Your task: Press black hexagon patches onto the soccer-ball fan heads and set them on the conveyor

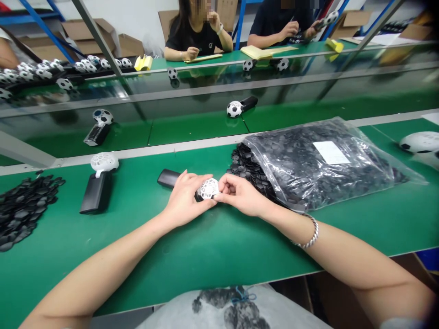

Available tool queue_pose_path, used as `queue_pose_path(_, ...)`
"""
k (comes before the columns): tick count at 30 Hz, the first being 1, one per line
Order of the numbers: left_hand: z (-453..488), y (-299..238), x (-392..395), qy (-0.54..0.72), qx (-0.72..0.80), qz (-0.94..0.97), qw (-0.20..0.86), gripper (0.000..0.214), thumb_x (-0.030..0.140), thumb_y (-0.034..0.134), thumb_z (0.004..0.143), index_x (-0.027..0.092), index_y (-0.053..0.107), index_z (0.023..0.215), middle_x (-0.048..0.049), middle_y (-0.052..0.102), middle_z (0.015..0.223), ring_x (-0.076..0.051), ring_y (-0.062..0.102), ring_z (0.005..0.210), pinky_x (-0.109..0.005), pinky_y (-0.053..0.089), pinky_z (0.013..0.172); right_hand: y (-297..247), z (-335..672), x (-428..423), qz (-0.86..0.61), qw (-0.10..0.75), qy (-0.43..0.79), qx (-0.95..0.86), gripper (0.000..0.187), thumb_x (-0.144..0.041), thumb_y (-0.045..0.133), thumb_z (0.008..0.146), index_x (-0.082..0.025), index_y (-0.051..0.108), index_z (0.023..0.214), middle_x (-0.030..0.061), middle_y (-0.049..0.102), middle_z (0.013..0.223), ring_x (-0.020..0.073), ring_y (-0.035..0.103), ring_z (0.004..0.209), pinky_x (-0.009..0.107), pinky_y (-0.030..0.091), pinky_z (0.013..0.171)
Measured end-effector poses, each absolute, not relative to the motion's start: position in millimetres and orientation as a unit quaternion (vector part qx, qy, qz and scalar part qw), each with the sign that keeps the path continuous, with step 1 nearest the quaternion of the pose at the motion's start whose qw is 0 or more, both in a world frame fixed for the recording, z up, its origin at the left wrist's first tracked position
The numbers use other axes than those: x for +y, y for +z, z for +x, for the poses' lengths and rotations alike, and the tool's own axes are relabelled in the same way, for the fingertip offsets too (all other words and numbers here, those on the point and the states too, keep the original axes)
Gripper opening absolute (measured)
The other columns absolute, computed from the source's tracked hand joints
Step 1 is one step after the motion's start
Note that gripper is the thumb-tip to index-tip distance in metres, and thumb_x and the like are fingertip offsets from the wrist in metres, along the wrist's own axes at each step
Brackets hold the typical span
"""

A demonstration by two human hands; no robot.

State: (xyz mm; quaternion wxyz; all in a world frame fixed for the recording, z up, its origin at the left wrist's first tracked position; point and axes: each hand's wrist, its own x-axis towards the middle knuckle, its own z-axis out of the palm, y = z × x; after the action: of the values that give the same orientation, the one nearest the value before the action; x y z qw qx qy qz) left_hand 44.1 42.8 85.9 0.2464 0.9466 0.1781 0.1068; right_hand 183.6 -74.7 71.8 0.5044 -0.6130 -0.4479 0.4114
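A mini fan with a round white lattice head (209, 188) and a black handle (168, 178) lies in my left hand (188, 196), just above the green bench. My left fingers and thumb wrap round the head, and the handle sticks out behind them. On the head's right rim, my right hand (235, 193) is closed in a pinch; whatever its fingertips hold is hidden. Just beyond the right hand, small flat black pieces (245, 162) spill from the mouth of a clear plastic bag (308, 160) full of them.
A second fan (96, 192) and a heap of black pieces (25, 205) lie to the left. Behind the bench's raised edge, a green conveyor (192, 125) carries football-patterned fans (235, 108). Two people (199, 34) work across it, and a third shows partly at far left.
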Motion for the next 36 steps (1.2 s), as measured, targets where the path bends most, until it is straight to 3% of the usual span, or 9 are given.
queue_pose_path(5,43,85,44,0.088,0.151,0.951,0.254,0.06,0.045,0.064,0.069,0.021,0.048,0.122,-0.0047,0.059,0.112,-0.022,0.048,0.108,-0.05,0.013,0.109,74,201,-71,-0.658,0.433,0.311,-0.533,0.016,-0.029,0.06,0.076,-0.016,0.051,0.08,-0.0014,0.052,0.069,0.0108,0.048,0.062,0.024,0.041,0.059)
queue_pose_path(9,40,86,46,0.084,0.151,0.955,0.242,0.068,0.055,0.064,0.065,0.021,0.048,0.122,-0.0066,0.055,0.12,-0.028,0.038,0.12,-0.054,0.006,0.109,77,218,-69,-0.788,0.206,0.042,-0.578,0.017,-0.025,0.056,0.081,-0.016,0.06,0.095,0.0087,0.06,0.095,0.0222,0.051,0.088,0.033,0.041,0.074)
queue_pose_path(11,37,90,47,0.056,0.131,0.956,0.255,0.063,0.049,0.064,0.069,0.023,0.045,0.124,-0.0052,0.052,0.125,-0.029,0.029,0.128,-0.056,0.002,0.108,76,220,-69,-0.799,0.108,0.002,-0.591,0.016,-0.022,0.053,0.083,-0.016,0.062,0.095,0.0089,0.062,0.095,0.0238,0.051,0.09,0.033,0.041,0.074)
queue_pose_path(13,34,94,48,0.012,0.105,0.954,0.281,0.062,0.04,0.063,0.072,0.027,0.041,0.128,-0.0036,0.045,0.133,-0.03,0.017,0.133,-0.059,-0.001,0.106,73,219,-70,-0.792,0.068,0.003,-0.607,0.018,-0.02,0.048,0.086,-0.017,0.063,0.094,0.0077,0.062,0.092,0.022,0.053,0.087,0.031,0.041,0.073)
queue_pose_path(18,31,94,44,0.006,0.137,0.93,0.34,0.064,0.039,0.066,0.07,0.025,0.041,0.128,-0.009,0.022,0.146,-0.032,0.005,0.136,-0.057,0.017,0.106,72,217,-70,-0.785,0.049,0.008,-0.617,0.02,-0.019,0.047,0.086,-0.015,0.062,0.099,0.0073,0.062,0.093,0.0205,0.055,0.088,0.029,0.041,0.074)
queue_pose_path(23,34,86,45,0.047,0.093,0.92,0.378,0.055,0.022,0.062,0.071,0.021,0.045,0.123,-0.0082,0.039,0.136,-0.027,0.012,0.135,-0.048,0.021,0.108,74,220,-67,-0.78,0.042,0.002,-0.624,0.019,-0.026,0.05,0.086,-0.017,0.064,0.096,0.007,0.061,0.096,0.021,0.055,0.09,0.028,0.041,0.072)
queue_pose_path(28,33,86,53,0.068,0.079,0.913,0.394,0.054,0.013,0.056,0.07,0.021,0.044,0.122,-0.0064,0.041,0.136,-0.025,0.017,0.135,-0.047,0.022,0.108,77,216,-63,-0.788,0.036,-0.011,-0.614,0.028,-0.039,0.05,0.085,-0.016,0.064,0.091,0.0077,0.062,0.089,0.0221,0.057,0.086,0.029,0.04,0.069)
queue_pose_path(33,34,82,52,0.073,0.084,0.913,0.392,0.055,0.013,0.056,0.069,0.021,0.043,0.122,-0.007,0.038,0.137,-0.025,0.017,0.135,-0.047,0.021,0.109,77,212,-60,-0.78,0.01,-0.029,-0.625,0.024,-0.025,0.043,0.088,-0.012,0.064,0.084,0.0101,0.063,0.082,0.0227,0.059,0.081,0.031,0.039,0.068)
queue_pose_path(36,34,79,50,0.083,0.102,0.912,0.388,0.058,0.015,0.057,0.069,0.02,0.041,0.124,-0.0084,0.033,0.14,-0.026,0.015,0.135,-0.048,0.019,0.109,76,215,-63,-0.779,0.052,-0.012,-0.625,0.025,-0.022,0.042,0.089,-0.012,0.065,0.086,0.0103,0.065,0.083,0.0218,0.06,0.081,0.031,0.041,0.071)
